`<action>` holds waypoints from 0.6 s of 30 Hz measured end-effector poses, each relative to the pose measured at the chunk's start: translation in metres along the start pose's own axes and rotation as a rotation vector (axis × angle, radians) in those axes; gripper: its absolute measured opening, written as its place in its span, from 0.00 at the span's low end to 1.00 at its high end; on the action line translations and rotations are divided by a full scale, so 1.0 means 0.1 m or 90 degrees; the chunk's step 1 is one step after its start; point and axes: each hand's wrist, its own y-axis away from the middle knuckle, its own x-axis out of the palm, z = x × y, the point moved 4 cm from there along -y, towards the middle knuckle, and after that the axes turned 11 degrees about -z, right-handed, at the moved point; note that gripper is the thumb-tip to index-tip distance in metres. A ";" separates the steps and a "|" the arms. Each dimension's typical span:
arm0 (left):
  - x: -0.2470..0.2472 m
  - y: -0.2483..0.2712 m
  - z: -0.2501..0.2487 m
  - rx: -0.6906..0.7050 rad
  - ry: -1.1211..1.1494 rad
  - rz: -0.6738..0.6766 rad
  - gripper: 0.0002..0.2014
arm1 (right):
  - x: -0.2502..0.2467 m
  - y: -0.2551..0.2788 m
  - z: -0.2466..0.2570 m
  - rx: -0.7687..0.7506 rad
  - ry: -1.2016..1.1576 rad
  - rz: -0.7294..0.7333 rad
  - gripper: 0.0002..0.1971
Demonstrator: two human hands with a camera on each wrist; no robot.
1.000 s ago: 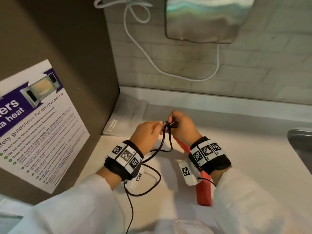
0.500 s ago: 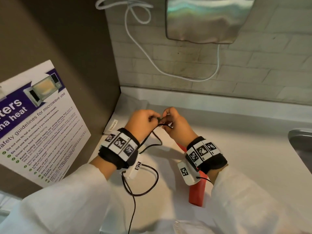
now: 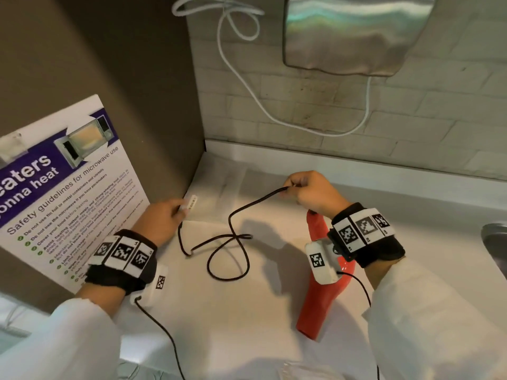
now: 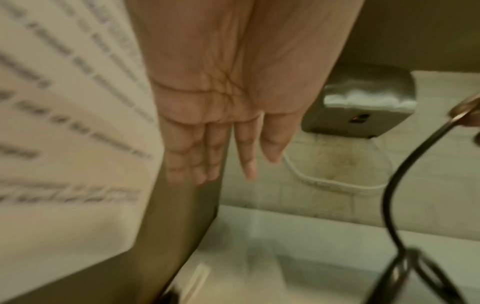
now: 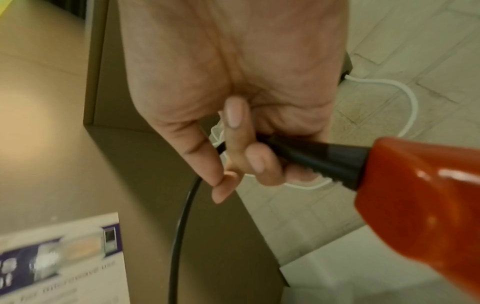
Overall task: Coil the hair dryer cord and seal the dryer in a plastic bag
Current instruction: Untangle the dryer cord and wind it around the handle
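The red hair dryer [image 3: 319, 303] lies on the white counter [image 3: 260, 319], handle pointing away from me. My right hand [image 3: 290, 186] pinches its black cord [image 3: 233, 242] just past the handle's black sleeve; the right wrist view shows those fingers [image 5: 241, 162] curled on the cord [image 5: 182, 226] beside the dryer [image 5: 428, 205]. The remaining cord lies in loose loops on the counter. My left hand [image 3: 178, 212] is flat with straight fingers [image 4: 207, 160], holding nothing, near the labelled edge of a clear plastic bag [image 3: 219, 182] in the back corner.
A microwave safety poster [image 3: 63, 193] leans on the brown side panel [image 3: 137, 78] at left. A steel wall unit [image 3: 354, 34] with a white cable [image 3: 247, 86] hangs on the brick wall. A sink rim [image 3: 493, 242] is at far right.
The hands were together on the bunched cord. The left hand has let go and moved left toward the bag, the right hand moved right, and the cord has dropped into loose loops.
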 end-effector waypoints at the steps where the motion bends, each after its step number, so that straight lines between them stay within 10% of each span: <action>1: -0.05 0.03 -0.16 0.047 0.060 -0.022 0.17 | -0.02 0.01 0.03 0.024 -0.048 0.010 0.04; 7: -0.05 0.21 -1.36 0.314 0.270 -0.016 0.22 | -0.01 0.10 0.22 0.059 -0.270 0.104 0.07; 18: 0.10 -0.43 -1.11 0.290 0.343 -0.025 0.13 | -0.08 0.28 0.21 0.116 -0.444 0.253 0.17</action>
